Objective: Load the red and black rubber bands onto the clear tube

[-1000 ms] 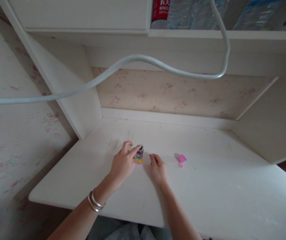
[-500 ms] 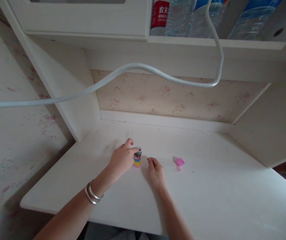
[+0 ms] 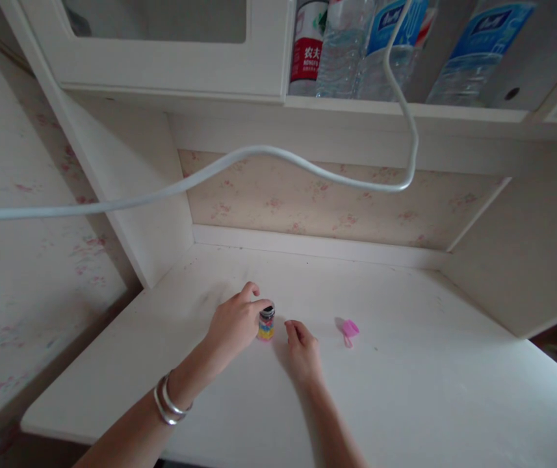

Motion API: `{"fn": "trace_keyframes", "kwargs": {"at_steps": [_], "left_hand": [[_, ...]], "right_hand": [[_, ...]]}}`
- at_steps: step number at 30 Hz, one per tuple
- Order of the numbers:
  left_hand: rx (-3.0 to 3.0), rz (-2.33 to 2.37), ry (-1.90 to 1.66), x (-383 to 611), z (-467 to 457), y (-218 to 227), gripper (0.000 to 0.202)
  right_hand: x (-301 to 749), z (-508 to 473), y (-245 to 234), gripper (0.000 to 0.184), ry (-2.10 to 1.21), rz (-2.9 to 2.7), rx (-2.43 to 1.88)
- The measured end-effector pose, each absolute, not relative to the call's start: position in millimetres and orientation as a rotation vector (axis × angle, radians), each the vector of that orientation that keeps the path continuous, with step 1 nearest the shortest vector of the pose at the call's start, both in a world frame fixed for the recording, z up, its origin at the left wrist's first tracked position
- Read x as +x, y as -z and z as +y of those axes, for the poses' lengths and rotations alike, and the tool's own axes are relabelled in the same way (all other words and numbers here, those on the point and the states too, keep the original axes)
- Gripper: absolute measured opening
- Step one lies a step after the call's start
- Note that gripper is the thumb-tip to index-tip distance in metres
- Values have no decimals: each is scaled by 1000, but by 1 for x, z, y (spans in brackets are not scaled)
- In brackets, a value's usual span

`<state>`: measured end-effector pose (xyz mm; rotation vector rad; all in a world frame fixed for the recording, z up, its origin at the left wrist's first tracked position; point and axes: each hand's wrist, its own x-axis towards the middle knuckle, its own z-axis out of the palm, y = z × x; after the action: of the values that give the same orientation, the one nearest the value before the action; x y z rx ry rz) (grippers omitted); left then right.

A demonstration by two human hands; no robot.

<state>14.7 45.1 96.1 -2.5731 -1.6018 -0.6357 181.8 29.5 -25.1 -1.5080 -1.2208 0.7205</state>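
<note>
Head view: small jar [image 3: 266, 323] upright on tabletop [image 3: 405, 390], banded coloured contents inside, dark top. Left hand [image 3: 232, 325] grips jar, thumb and forefinger at its top. Right hand [image 3: 301, 344] just beside jar, resting on tabletop, fingers loosely curled, empty. Pink piece [image 3: 349, 328] near right hand; water bottles [image 3: 341, 45] on shelf above

Single head view — looks forward and down onto desk [image 3: 405, 403], near — shelf [image 3: 356, 107] at top edge.

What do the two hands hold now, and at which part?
The left hand holds the jar near its dark top, with the fingertips. The right hand rests on the desk and holds nothing visible.
</note>
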Motion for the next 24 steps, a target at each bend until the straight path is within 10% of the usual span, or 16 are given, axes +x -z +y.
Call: {"fn": "trace_keyframes", "kwargs": {"at_steps": [24], "left_hand": [[-2596, -1594, 517, 16, 40, -108, 42]], "right_hand": [[184, 29, 25, 41, -700, -1279, -1508]]}}
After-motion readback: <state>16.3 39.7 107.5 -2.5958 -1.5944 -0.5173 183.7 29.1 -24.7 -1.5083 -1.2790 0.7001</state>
